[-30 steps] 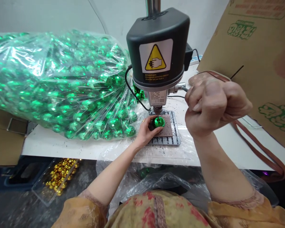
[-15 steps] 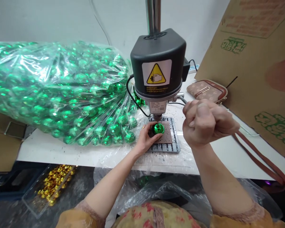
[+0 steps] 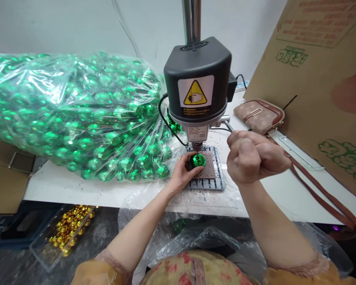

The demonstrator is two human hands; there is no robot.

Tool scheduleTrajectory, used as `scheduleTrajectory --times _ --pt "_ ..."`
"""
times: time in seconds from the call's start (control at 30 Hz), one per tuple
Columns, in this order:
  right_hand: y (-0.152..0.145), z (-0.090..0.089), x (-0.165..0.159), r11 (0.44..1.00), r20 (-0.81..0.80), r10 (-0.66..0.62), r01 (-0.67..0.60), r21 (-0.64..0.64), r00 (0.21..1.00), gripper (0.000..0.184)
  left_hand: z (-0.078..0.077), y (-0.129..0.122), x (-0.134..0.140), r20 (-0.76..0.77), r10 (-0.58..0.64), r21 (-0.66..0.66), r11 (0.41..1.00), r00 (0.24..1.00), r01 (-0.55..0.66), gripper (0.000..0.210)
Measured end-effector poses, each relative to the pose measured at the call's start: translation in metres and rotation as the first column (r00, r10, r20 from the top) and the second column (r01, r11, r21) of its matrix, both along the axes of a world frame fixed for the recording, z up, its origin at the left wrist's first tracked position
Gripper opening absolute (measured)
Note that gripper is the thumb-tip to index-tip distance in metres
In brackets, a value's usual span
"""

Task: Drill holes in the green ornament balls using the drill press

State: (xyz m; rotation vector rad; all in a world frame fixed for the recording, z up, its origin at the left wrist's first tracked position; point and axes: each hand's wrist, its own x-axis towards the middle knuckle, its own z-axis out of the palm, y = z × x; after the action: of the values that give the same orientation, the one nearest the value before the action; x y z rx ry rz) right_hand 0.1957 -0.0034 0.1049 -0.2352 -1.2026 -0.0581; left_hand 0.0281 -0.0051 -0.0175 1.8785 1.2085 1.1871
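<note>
Under the chuck of a black bench drill press (image 3: 197,87), my left hand (image 3: 182,172) grips a shiny green faceted ball (image 3: 199,160) between thumb and fingers. The ball rests on a brown board (image 3: 208,168) lying over the slotted metal base (image 3: 221,180). The drill bit is at the top of the ball; how deep it sits I cannot tell. My right hand (image 3: 252,158) is closed in a fist around the end of the press's feed lever (image 3: 228,123), whose grip is hidden by the fingers.
A big clear plastic bag (image 3: 77,114) of green balls fills the table's left. At right are a patterned purse (image 3: 253,114) with a brown strap and a large cardboard box (image 3: 323,91). Below the left table edge, a clear bin (image 3: 44,253) holds gold balls. Dark shavings dot the base.
My right hand has shifted slightly left and down while still around the lever. The left hand keeps the green ball in place under the drill.
</note>
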Motion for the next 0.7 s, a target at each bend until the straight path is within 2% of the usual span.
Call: scheduleTrajectory --times 0.13,0.2,0.3,0.4,0.47,0.53,0.6,0.67,0.7 --pt "-0.005 0.003 -0.003 0.999 -0.015 0.0 0.0 -0.043 1.0 0.051 0.001 -0.002 0.0 0.014 -0.001 -0.02 1.0 1.0 0.001 0.047" --pt "-0.007 0.016 -0.006 0.994 -0.077 -0.023 0.014 -0.108 0.997 0.052 0.001 -0.002 0.0 0.018 0.005 -0.042 0.999 1.0 -0.004 0.047" --pt "-0.005 0.046 -0.009 0.962 -0.19 -0.048 -0.005 -0.271 0.981 0.053 0.001 -0.001 0.002 0.022 0.03 -0.079 0.996 0.999 -0.029 0.047" --pt "0.001 0.071 -0.007 0.936 -0.166 -0.02 -0.04 -0.35 0.986 0.048 0.007 -0.003 0.006 0.062 0.072 -0.098 0.993 0.996 -0.066 0.047" --pt "0.005 0.079 -0.005 0.923 -0.153 0.007 -0.065 -0.38 0.988 0.046 0.015 -0.012 0.007 0.079 0.126 -0.067 0.99 0.989 -0.12 0.041" --pt "0.007 0.08 -0.003 0.922 -0.15 0.036 -0.091 -0.375 0.988 0.044 0.021 -0.032 0.006 0.05 0.167 0.021 0.985 0.985 -0.169 0.035" --pt "0.008 0.078 -0.003 0.928 -0.148 0.054 -0.105 -0.357 0.987 0.043 0.02 -0.061 0.002 -0.018 0.104 0.147 0.984 0.994 -0.1 0.034" --pt "0.008 0.076 -0.004 0.935 -0.144 0.051 -0.098 -0.34 0.988 0.042 0.011 -0.095 -0.003 -0.14 -0.1 0.251 0.959 0.985 0.133 0.039" --pt "0.009 0.075 -0.005 0.938 -0.143 0.045 -0.091 -0.333 0.989 0.042 0.003 -0.11 -0.006 -0.24 -0.206 0.281 0.921 0.949 0.271 0.04"
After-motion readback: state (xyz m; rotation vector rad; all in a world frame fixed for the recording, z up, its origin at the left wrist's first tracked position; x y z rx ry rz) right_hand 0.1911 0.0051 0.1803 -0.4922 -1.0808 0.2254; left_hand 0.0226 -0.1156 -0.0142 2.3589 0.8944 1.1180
